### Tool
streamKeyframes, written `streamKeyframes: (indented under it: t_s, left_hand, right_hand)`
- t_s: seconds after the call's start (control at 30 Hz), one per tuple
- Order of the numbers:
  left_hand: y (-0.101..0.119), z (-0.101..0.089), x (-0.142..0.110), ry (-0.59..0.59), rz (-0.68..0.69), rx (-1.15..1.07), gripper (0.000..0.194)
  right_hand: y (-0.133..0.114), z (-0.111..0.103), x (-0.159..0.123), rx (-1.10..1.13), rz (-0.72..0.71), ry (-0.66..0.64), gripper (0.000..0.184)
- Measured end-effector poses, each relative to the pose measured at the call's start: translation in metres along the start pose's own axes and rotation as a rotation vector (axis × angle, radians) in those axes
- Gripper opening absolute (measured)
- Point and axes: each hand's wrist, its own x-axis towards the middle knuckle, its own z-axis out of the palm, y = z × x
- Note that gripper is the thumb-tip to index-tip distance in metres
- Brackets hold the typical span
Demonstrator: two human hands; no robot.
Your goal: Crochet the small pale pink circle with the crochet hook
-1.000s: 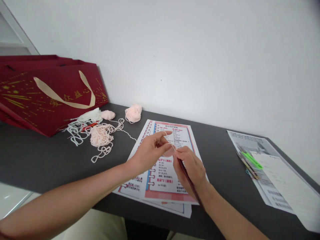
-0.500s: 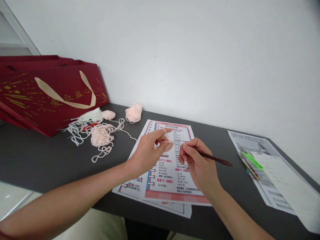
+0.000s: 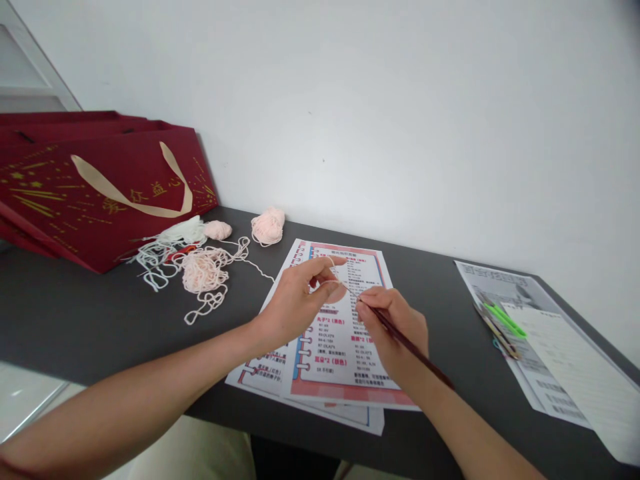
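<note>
My right hand [image 3: 393, 330] is closed around the dark brown handle of a crochet hook [image 3: 413, 348], whose thin metal tip points left toward my other hand. Thumb and fingertips of my left hand [image 3: 303, 300] pinch a strand of pale pink yarn [image 3: 330, 282], and the strand also runs over the raised index finger. The hook's tip meets the yarn close to the left thumb; the exact loop is too small to make out. Both hands hover over a printed pattern sheet [image 3: 330, 380]. A strand trails back left to a loose pink yarn heap [image 3: 203, 270].
Behind the heap lie white yarn [image 3: 183, 231], a small pink ball [image 3: 218, 231] and a larger pink ball [image 3: 269, 227]. Red gift bags [image 3: 115, 187] stand at left against the wall. At right, a green-handled tool [image 3: 505, 320] rests on papers [image 3: 575, 360].
My right hand has turned and dropped slightly, so the hook's handle now slants down to the right instead of lying nearly level. My left hand has barely moved.
</note>
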Motion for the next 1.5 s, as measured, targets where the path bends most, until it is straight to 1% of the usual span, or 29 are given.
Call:
streamKeyframes:
  t_s: [0.07,0.1,0.17,0.2,0.23,0.27,0.3,0.37,0.43,0.47,0.5,0.53,0.6,0.67,0.73,0.8,0.83,0.87,0.93,1.0,1.07,1.13,1.2,1.3,1.33,1.37,1.43,1.5]
  left_hand:
    - [0.0,0.0,0.0,0.002,0.018,0.0,0.012]
    - [0.0,0.0,-0.001,0.004,0.027,-0.002,0.012]
    - [0.0,0.0,-0.001,0.006,0.036,-0.01,0.012]
    - [0.0,0.0,-0.001,0.007,0.033,-0.015,0.012]
    - [-0.001,0.001,-0.001,0.009,0.03,-0.02,0.012]
    - [-0.001,0.001,-0.001,0.011,0.024,-0.024,0.012]
    - [-0.002,0.001,-0.001,0.012,0.019,-0.026,0.013]
    - [-0.002,0.0,0.0,0.019,0.016,-0.027,0.014]
    - [-0.003,0.0,0.0,0.024,0.016,-0.029,0.015]
    - [-0.003,0.0,0.0,0.027,0.015,-0.032,0.015]
    - [-0.003,0.001,0.0,0.028,0.015,-0.035,0.016]
    - [-0.003,0.001,0.001,0.027,0.015,-0.038,0.015]
    - [-0.003,0.0,0.001,0.02,0.016,-0.038,0.014]
    - [-0.003,-0.001,0.003,0.0,0.007,-0.039,0.012]
    - [-0.004,-0.002,0.005,-0.027,-0.015,-0.062,0.011]
    - [-0.005,-0.002,0.006,-0.055,-0.039,-0.118,0.007]
    - [-0.005,-0.001,0.007,-0.068,-0.056,-0.161,0.007]
    - [-0.006,-0.001,0.007,-0.085,-0.077,-0.21,0.01]
    - [-0.006,0.002,0.006,-0.125,-0.13,-0.318,0.023]
    - [-0.006,0.004,0.005,-0.164,-0.187,-0.417,0.031]
    - [-0.006,0.007,0.004,-0.178,-0.238,-0.498,0.035]
    - [-0.007,0.008,0.002,-0.161,-0.286,-0.55,0.043]
    - [-0.007,0.009,0.002,-0.14,-0.322,-0.58,0.049]
    - [-0.009,0.011,0.002,-0.146,-0.371,-0.659,0.048]
    - [-0.01,0.011,0.002,-0.156,-0.392,-0.702,0.047]
    - [-0.01,0.012,0.002,-0.167,-0.417,-0.75,0.045]
    - [-0.01,0.011,0.003,-0.209,-0.477,-0.853,0.041]
    - [-0.01,0.008,0.003,-0.273,-0.539,-0.942,0.038]
  right_hand:
    - [-0.001,0.002,0.002,0.217,0.235,0.037,0.01]
    - [-0.001,0.004,0.003,0.343,0.323,0.047,0.01]
    - [-0.001,0.007,0.005,0.545,0.429,0.064,0.013]
    - [-0.001,0.007,0.005,0.584,0.452,0.07,0.014]
    - [-0.002,0.008,0.005,0.563,0.452,0.073,0.014]
    - [-0.001,0.007,0.004,0.488,0.415,0.073,0.013]
    - [-0.001,0.007,0.002,0.375,0.336,0.059,0.011]
    - [-0.001,0.005,-0.002,0.12,0.083,-0.029,0.012]
    - [-0.001,0.003,-0.004,-0.046,-0.152,-0.128,0.015]
    - [-0.001,0.002,-0.005,-0.075,-0.208,-0.146,0.016]
    - [-0.001,0.002,-0.005,-0.079,-0.2,-0.133,0.016]
    - [-0.001,0.002,-0.004,-0.057,-0.134,-0.091,0.015]
    - [-0.001,0.002,-0.002,0.078,0.095,0.003,0.012]
    - [-0.001,0.002,0.003,0.321,0.325,0.038,0.011]
    - [0.001,0.001,0.008,0.593,0.476,0.031,0.013]
    - [0.002,0.001,0.014,0.799,0.58,0.021,0.014]
    - [0.003,0.001,0.016,0.866,0.624,0.014,0.014]
    - [0.004,0.002,0.017,0.914,0.66,0.003,0.015]
    - [0.005,0.004,0.018,0.962,0.716,-0.026,0.017]
    - [0.005,0.008,0.016,0.969,0.733,-0.037,0.018]
    - [0.005,0.01,0.013,0.915,0.685,-0.022,0.016]
    - [0.005,0.01,0.007,0.73,0.555,-0.012,0.012]
    - [0.006,0.01,0.001,0.398,0.329,-0.03,0.008]
    - [0.006,0.009,-0.005,-0.144,-0.096,-0.108,0.013]
    - [0.006,0.009,-0.006,-0.276,-0.202,-0.126,0.014]
    - [0.006,0.009,-0.006,-0.372,-0.276,-0.137,0.015]
    - [0.006,0.009,-0.005,-0.447,-0.349,-0.123,0.016]
    - [0.007,0.008,-0.005,-0.354,-0.353,-0.09,0.016]
